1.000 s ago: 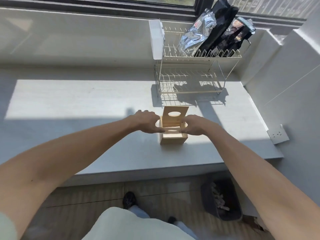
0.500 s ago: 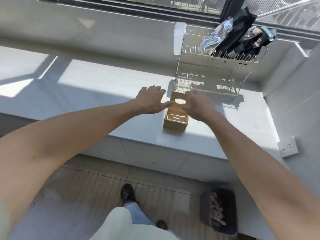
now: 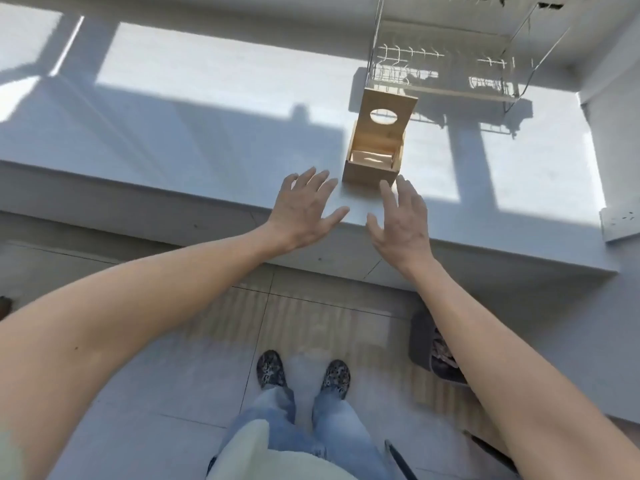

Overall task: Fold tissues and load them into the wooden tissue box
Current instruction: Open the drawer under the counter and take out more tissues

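The wooden tissue box (image 3: 370, 173) stands on the white counter (image 3: 207, 140) near its front edge. Its lid (image 3: 387, 114), which has an oval hole, is raised upright behind the open box. The inside of the box shows bare wood. My left hand (image 3: 299, 211) hovers in front of the box and to its left, fingers spread, holding nothing. My right hand (image 3: 403, 220) hovers just in front of the box's right corner, also spread and holding nothing. Neither hand touches the box. No tissues are in view.
A white wire dish rack (image 3: 446, 71) stands behind the box. A wall socket (image 3: 620, 223) is at the right. A dark waste bin (image 3: 433, 351) sits on the tiled floor under the counter edge. My feet (image 3: 303, 372) are below.
Both hands have let go of the box and drawn back toward me, fingers spread. The head camera has tilted down, so the floor and my feet now show.
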